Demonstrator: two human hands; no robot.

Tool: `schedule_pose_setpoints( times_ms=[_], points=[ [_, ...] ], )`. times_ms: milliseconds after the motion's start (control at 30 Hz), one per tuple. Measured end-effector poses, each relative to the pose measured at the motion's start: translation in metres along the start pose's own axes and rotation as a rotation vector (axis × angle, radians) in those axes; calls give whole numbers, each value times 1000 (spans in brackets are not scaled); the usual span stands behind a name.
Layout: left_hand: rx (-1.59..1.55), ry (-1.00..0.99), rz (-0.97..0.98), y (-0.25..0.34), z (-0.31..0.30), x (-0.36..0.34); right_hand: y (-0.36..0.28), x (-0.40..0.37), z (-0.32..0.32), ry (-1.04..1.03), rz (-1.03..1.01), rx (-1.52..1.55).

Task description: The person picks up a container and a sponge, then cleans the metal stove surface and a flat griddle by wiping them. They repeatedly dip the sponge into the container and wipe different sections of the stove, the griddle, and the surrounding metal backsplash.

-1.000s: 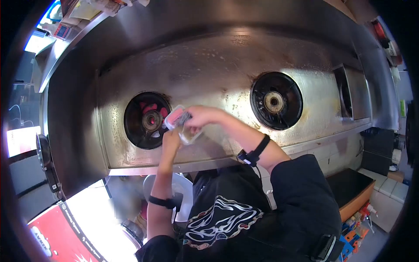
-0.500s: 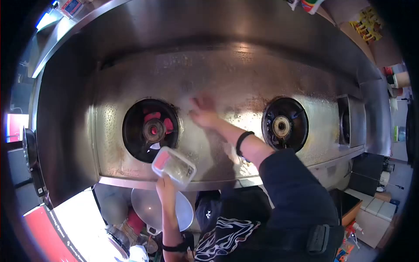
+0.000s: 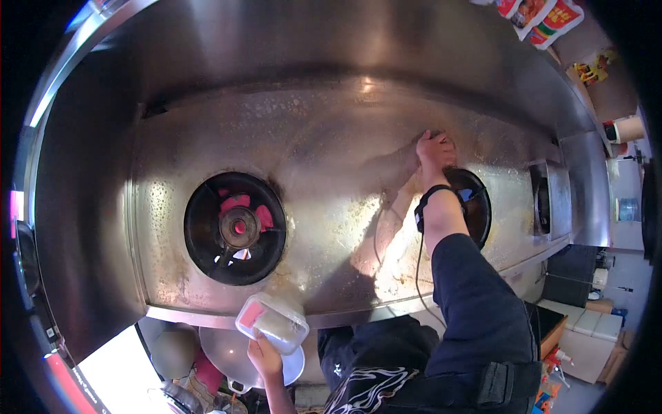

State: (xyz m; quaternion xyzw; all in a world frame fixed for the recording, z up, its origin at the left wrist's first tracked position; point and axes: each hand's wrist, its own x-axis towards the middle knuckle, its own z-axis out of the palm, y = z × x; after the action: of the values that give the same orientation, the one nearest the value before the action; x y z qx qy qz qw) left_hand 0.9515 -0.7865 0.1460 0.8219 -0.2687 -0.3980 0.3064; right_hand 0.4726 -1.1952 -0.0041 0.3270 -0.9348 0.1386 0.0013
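Note:
My left hand [image 3: 265, 355] grips a translucent rectangular plastic container [image 3: 276, 324] by its near rim, above the front edge of the steel cooktop [image 3: 331, 228]. The contents of the container are hard to make out. Farther back, my right hand [image 3: 436, 150] presses down on the wet metal behind the right burner [image 3: 476, 207]. Its fingers are bent together, and whatever is under them is hidden. My right forearm covers part of that burner. Left of centre sits the other round burner well [image 3: 236, 228], black with a ring in the middle and pink reflections inside.
Below the front edge on the left is a large metal bowl [image 3: 224, 348]. A steel box [image 3: 552, 200] is set at the cooktop's right end. Packets [image 3: 555, 21] lie on the upper right shelf. A dark cable [image 3: 418, 276] hangs from my right wrist.
My right hand has moved right across the cooktop, from the middle to behind the right burner. My left hand still holds the container, now lower in view. The camera view has shifted slightly.

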Motion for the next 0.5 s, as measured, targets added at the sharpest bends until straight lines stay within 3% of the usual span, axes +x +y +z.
schedule_pose_setpoints(
  times_ms=[33, 100, 133, 200, 233, 267, 333, 433, 500],
  points=[
    [-14, 10, 6, -5, 3, 4, -18, -8, 5, 70, 173, -136],
    [-61, 74, 130, -24, 3, 8, -71, -53, 9, -52, -94, -192],
    [-64, 89, 129, -27, 0, 8, -98, -67, 50, 17, -251, -69],
    [55, 11, 81, -28, -6, 9, -172, -144, 33, -365, -641, 176],
    [49, 24, 85, -27, -8, 10, -203, -183, 109, -59, -769, 143],
    [24, 11, 68, -26, -10, 10, -224, -225, 46, -295, -1067, 58],
    [-15, 7, 53, -28, -9, 11, -265, -255, 47, -417, -1448, 202],
    [-54, 54, 55, -39, -13, 14, -277, -220, 58, -408, -1423, 269],
    [-54, 50, 49, -41, -21, 13, -255, -163, 32, -304, -1203, 210]
  ],
)
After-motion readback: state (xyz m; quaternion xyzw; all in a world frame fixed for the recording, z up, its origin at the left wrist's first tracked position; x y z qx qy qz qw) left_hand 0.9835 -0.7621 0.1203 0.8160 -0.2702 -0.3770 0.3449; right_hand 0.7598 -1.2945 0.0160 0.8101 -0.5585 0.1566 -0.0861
